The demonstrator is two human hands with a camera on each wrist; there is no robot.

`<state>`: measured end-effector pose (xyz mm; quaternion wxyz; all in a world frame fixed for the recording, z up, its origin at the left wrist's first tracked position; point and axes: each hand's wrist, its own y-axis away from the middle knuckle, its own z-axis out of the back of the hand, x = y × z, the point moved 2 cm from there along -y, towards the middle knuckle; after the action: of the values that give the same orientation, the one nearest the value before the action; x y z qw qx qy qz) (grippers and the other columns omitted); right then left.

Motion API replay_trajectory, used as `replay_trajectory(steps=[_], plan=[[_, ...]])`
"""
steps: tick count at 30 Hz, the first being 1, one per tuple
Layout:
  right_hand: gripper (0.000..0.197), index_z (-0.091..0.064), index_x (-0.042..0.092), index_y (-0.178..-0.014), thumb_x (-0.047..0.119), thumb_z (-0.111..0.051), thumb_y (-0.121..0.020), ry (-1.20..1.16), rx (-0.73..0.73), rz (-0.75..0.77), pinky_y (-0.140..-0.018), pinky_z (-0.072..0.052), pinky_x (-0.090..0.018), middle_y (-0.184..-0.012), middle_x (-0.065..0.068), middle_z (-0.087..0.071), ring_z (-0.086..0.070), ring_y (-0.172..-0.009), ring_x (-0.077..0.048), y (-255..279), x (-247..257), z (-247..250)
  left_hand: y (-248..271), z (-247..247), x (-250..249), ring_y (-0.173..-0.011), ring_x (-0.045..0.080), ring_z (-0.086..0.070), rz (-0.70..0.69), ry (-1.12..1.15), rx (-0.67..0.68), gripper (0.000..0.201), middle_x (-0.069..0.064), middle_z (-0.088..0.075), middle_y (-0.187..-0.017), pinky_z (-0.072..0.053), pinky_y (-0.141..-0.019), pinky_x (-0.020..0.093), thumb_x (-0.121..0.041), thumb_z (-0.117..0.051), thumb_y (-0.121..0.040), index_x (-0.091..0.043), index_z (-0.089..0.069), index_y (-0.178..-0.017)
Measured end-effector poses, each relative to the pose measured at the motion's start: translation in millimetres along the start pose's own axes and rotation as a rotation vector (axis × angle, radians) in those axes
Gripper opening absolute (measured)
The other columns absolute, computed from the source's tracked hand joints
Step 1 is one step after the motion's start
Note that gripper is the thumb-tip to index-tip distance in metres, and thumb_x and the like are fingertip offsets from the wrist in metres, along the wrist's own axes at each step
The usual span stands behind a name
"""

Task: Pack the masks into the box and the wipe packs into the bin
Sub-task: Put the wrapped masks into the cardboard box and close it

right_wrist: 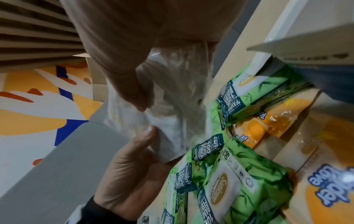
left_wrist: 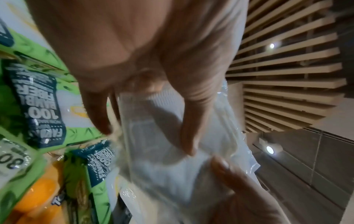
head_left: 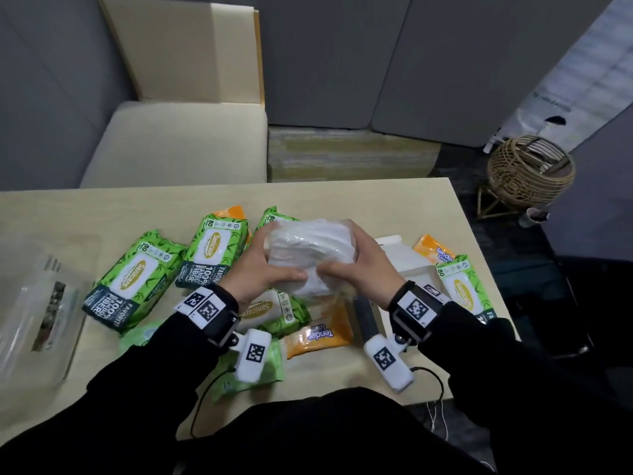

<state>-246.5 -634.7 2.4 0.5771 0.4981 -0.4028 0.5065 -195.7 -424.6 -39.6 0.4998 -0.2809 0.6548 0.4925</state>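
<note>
Both hands meet above the middle of the table (head_left: 394, 200): the left hand (head_left: 263, 269) and the right hand (head_left: 356, 265) each curl fingers and thumb round a soft stack of white masks (head_left: 310, 255) sealed in crinkled clear plastic, held clear of the tabletop. From the head view, plump green wipe packs (head_left: 137, 279) with glossy leaf print and white oval lids lie scattered under and to the left of the hands, with flatter orange wipe packs (head_left: 320, 332) among them. A white cardboard box (head_left: 407, 258) sits just right of the right hand, and a clear plastic bin (head_left: 37, 310) stands at the table's left edge. The tabletop is pale, smooth wood-look laminate.

The left wrist view shows the left hand (left_wrist: 153, 68) from behind, fingers pressing the shiny film over the ribbed white masks (left_wrist: 168, 109), green packs (left_wrist: 38, 109) blurred below.

The right wrist view shows the right hand (right_wrist: 138, 53) pinching the wrinkled film, the left hand (right_wrist: 130, 178) cupping it from beneath, and green (right_wrist: 239, 189) and orange packs (right_wrist: 268, 125) beside the box wall (right_wrist: 306, 50).
</note>
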Motion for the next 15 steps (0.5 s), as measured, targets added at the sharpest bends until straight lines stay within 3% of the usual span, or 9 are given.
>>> replay_trajectory(steps=[3,5,7,8,11,13,15], plan=[[0.060,-0.058,0.021,-0.120,-0.005,-0.086,-0.073,-0.017,0.013,0.005,-0.090,-0.059,-0.039,-0.116,-0.011,-0.070,-0.069,-0.108,-0.022,-19.6,-13.2,-24.9,0.7,21.1,10.6,-0.114,0.017,-0.066,-0.080,-0.045,-0.180,0.105,-0.005,-0.062,-0.127,-0.060,-0.088,0.032,0.004,-0.093,-0.060,-0.035,-0.044,-0.144],[0.065,-0.055,0.018,-0.120,-0.006,-0.088,-0.069,-0.001,0.003,-0.014,-0.094,-0.057,-0.042,-0.119,-0.012,-0.068,-0.068,-0.108,-0.021,-32.0,-25.2,-46.6,5.7,38.4,21.0,-0.114,0.018,-0.067,-0.132,-0.145,-0.252,0.084,-0.005,-0.068,-0.123,-0.060,-0.090,0.031,-0.013,-0.098,-0.058,-0.032,-0.056,-0.129],[0.068,-0.052,0.016,-0.119,-0.010,-0.087,-0.067,-0.009,0.007,-0.055,-0.091,-0.056,-0.039,-0.120,-0.015,-0.066,-0.066,-0.104,-0.016,-38.9,-40.8,-68.4,12.2,54.8,36.3,-0.114,0.019,-0.067,-0.158,-0.209,-0.295,0.080,-0.003,-0.069,-0.123,-0.058,-0.098,0.042,-0.035,-0.097,-0.052,-0.033,-0.060,-0.123],[0.069,-0.052,0.017,-0.118,-0.010,-0.087,-0.065,-0.022,0.016,-0.072,-0.090,-0.056,-0.039,-0.118,-0.015,-0.065,-0.066,-0.102,-0.016,-40.3,-48.8,-78.2,15.6,60.7,44.5,-0.115,0.019,-0.067,-0.151,-0.205,-0.306,0.080,-0.003,-0.069,-0.124,-0.056,-0.100,0.046,-0.037,-0.097,-0.051,-0.035,-0.060,-0.122],[0.070,-0.053,0.020,-0.120,-0.005,-0.087,-0.064,0.001,0.080,-0.117,-0.092,-0.060,-0.040,-0.117,-0.007,-0.066,-0.068,-0.106,-0.019,-37.6,-67.8,-103.0,25.6,73.1,75.5,-0.115,0.015,-0.067,-0.109,-0.144,-0.296,0.090,-0.007,-0.069,-0.126,-0.055,-0.101,0.047,-0.015,-0.100,-0.056,-0.047,-0.053,-0.125],[0.072,-0.052,0.015,-0.125,-0.008,-0.089,-0.067,0.015,0.122,-0.149,-0.078,-0.059,-0.021,-0.112,0.000,-0.065,-0.067,-0.098,-0.003,-32.0,-74.4,-112.0,32.0,76.7,93.9,-0.114,0.010,-0.066,-0.092,-0.163,-0.288,0.105,-0.011,-0.066,-0.127,-0.057,-0.097,0.035,-0.012,-0.101,-0.054,-0.048,-0.045,-0.135],[0.076,-0.050,0.005,-0.130,-0.013,-0.089,-0.066,-0.003,0.139,-0.156,-0.067,-0.051,-0.009,-0.110,-0.001,-0.062,-0.064,-0.086,0.014,-28.9,-78.7,-116.2,35.0,78.2,102.8,-0.109,0.004,-0.067,-0.066,-0.214,-0.294,0.104,-0.013,-0.067,-0.124,-0.058,-0.089,0.023,-0.015,-0.101,-0.055,-0.045,-0.044,-0.137]])
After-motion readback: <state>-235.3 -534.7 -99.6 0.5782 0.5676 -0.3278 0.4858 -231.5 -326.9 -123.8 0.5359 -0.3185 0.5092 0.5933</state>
